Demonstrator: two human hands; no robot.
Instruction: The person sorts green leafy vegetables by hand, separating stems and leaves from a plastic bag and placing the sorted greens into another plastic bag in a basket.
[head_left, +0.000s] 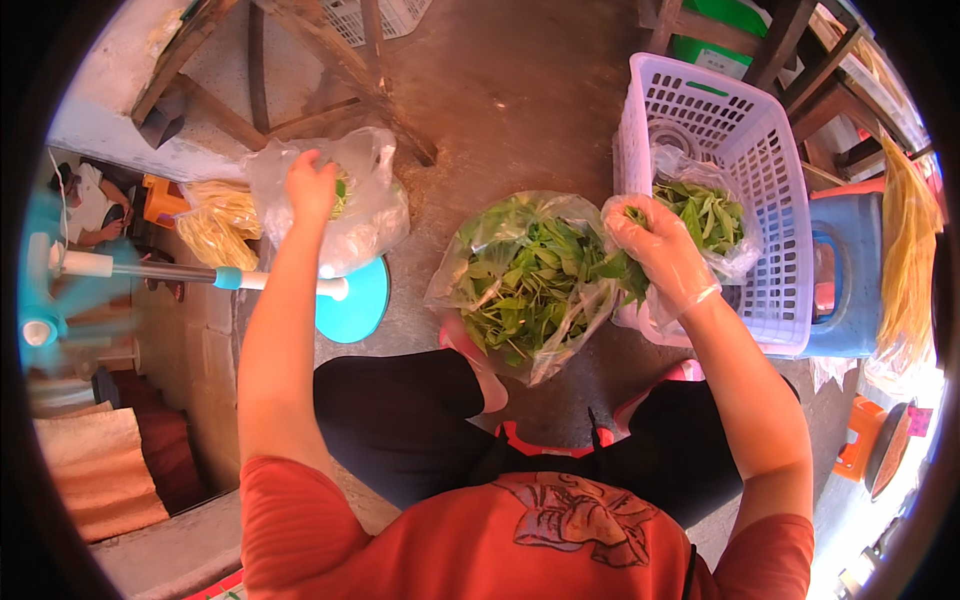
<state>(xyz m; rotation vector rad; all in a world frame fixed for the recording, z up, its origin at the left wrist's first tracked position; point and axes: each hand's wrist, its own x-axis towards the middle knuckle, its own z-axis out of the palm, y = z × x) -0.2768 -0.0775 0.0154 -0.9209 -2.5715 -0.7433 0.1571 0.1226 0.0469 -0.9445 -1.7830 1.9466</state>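
My left hand (311, 187), bare, is over an open clear plastic bag (364, 169) with some green stems inside. Its fingers are bent, and whether they grip anything is not plain. In a thin clear plastic glove, my right hand (660, 244) holds a bunch of leafy greens (634, 277). Between the hands, on the floor before me, a large clear bag (450, 281) lies full of leafy greens (532, 281). Behind my right hand, a white perforated plastic basket (784, 225) holds another plastic bag with leafy greens (701, 214).
A turquoise fan (37, 300) with a round base (364, 307) stands left. Wooden legs (337, 52) rise ahead. A blue plastic container (855, 262) is beside the basket. A seated person (101, 199) is at far left, near yellow material in plastic (217, 225).
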